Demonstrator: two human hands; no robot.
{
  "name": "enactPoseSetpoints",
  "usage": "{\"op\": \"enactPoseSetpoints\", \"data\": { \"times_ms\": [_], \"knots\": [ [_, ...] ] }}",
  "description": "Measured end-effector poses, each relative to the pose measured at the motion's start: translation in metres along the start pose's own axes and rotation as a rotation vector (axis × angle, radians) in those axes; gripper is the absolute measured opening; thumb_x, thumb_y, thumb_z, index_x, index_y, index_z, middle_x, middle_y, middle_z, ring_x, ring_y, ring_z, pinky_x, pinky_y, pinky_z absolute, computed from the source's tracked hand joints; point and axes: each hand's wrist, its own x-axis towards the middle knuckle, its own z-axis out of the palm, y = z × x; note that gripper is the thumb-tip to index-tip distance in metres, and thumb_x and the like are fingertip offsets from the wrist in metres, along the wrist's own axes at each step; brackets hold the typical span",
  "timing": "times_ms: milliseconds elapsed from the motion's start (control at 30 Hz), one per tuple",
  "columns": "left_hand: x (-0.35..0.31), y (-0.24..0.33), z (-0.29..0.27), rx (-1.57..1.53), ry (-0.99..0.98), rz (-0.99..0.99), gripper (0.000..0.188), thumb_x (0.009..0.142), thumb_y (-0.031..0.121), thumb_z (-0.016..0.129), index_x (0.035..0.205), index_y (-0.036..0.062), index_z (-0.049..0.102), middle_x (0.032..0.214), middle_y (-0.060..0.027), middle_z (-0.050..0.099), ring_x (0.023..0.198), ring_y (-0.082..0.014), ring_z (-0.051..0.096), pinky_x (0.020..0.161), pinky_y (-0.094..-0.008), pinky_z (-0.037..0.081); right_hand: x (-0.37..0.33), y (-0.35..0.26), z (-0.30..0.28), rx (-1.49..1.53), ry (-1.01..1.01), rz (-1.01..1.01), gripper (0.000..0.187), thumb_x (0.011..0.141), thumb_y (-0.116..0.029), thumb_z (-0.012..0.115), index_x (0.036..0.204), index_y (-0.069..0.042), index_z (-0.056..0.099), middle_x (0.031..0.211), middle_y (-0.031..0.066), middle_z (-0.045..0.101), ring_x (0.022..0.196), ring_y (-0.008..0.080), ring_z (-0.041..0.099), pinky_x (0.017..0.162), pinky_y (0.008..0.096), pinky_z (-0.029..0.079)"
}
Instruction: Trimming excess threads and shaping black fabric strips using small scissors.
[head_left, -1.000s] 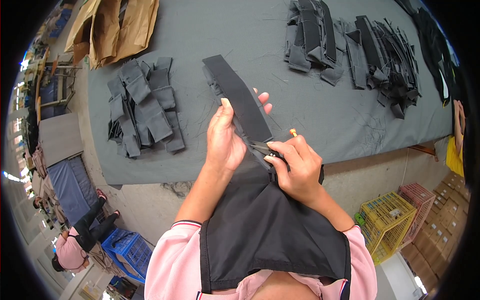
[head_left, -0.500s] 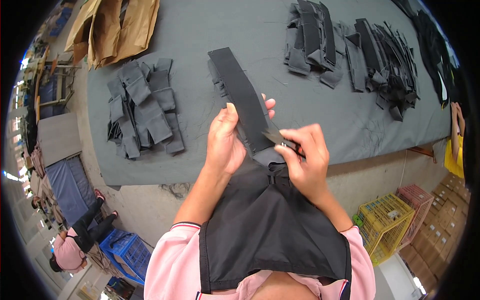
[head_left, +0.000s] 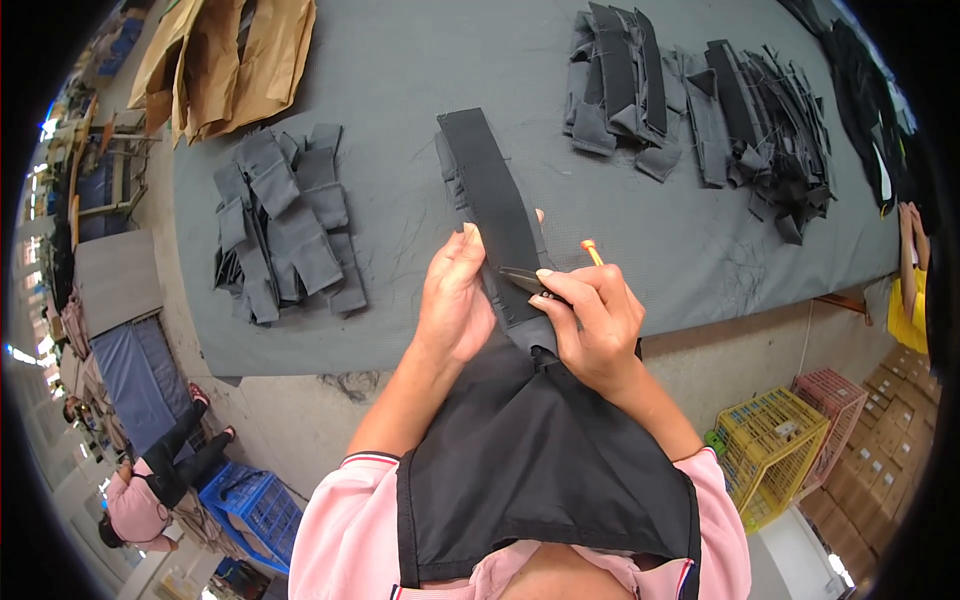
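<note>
My left hand (head_left: pixel 455 300) grips a long black fabric piece (head_left: pixel 490 205) by its near end, with the far end stretched out over the grey table (head_left: pixel 420 90). My right hand (head_left: pixel 590 320) holds small thread snips (head_left: pixel 535 282) with an orange tip (head_left: pixel 590 248), the blades pressed against the edge of the fabric piece between both hands. A black apron (head_left: pixel 540 460) hangs down my front below the hands.
A pile of dark grey fabric pieces (head_left: pixel 285 225) lies at the left, more black pieces (head_left: pixel 690 110) at the far right, brown paper sheets (head_left: pixel 225 60) at the back left. Yellow (head_left: pixel 770 450) and pink (head_left: pixel 850 410) crates stand right of me, a blue crate (head_left: pixel 245 505) and a crouching person (head_left: pixel 140 495) left.
The fabric piece has been pushed a little further out over the table. My right hand has shifted along its edge and now sets the snips against it.
</note>
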Motion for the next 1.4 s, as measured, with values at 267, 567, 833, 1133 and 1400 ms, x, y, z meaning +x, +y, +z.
{"op": "enactPoseSetpoints", "data": {
  "times_ms": [267,567,833,1133,1400],
  "knots": [
    [-0.003,0.008,-0.001,0.057,0.096,0.036,0.035,0.099,0.026,0.039,0.116,-0.0031,0.048,0.12,-0.0196,0.056,0.101,-0.0212,0.059,0.088,-0.0338,0.05,-0.013,0.003,-0.018,0.079,0.025,0.181,0.027,0.066,-0.002,0.075,0.09,-0.004,0.063,0.075,0.0058,0.053,0.058,0.0181,0.054,0.049,0.0292,0.045],
    [-0.003,0.004,0.0,-0.069,0.072,-0.034,0.029,0.099,0.025,0.039,0.106,-0.0003,0.051,0.118,-0.0182,0.056,0.096,-0.0191,0.06,0.081,-0.0316,0.053,-0.013,0.011,-0.013,0.082,-0.023,0.17,0.029,0.066,-0.005,0.076,0.093,-0.006,0.063,0.078,0.0058,0.052,0.061,0.0169,0.054,0.049,0.0274,0.045],
    [-0.004,0.003,-0.008,-0.153,0.086,-0.164,0.027,0.098,0.025,0.041,0.103,0.0005,0.052,0.112,-0.0163,0.059,0.089,-0.0173,0.062,0.074,-0.0289,0.055,-0.01,0.001,-0.015,0.239,-0.032,0.324,0.029,0.066,-0.004,0.075,0.093,-0.006,0.063,0.078,0.0058,0.052,0.061,0.0175,0.055,0.051,0.0276,0.046],
    [-0.002,-0.012,-0.018,-0.098,0.022,-0.244,0.03,0.098,0.031,0.043,0.09,0.0045,0.055,0.079,-0.0057,0.057,0.065,-0.0119,0.055,0.059,-0.0247,0.048,-0.017,0.003,-0.008,0.212,-0.03,0.183,0.031,0.068,0.001,0.073,0.096,-0.003,0.062,0.082,0.0076,0.053,0.068,0.0163,0.053,0.062,0.0261,0.048],
    [-0.003,-0.01,-0.015,-0.076,0.033,-0.228,0.027,0.097,0.029,0.044,0.089,0.005,0.054,0.076,-0.0051,0.056,0.064,-0.0103,0.053,0.061,-0.0245,0.045,-0.019,0.003,-0.01,0.234,-0.007,0.159,0.03,0.067,0.001,0.074,0.095,-0.003,0.063,0.082,0.0082,0.054,0.066,0.0165,0.053,0.058,0.0272,0.047]
  ]
}}
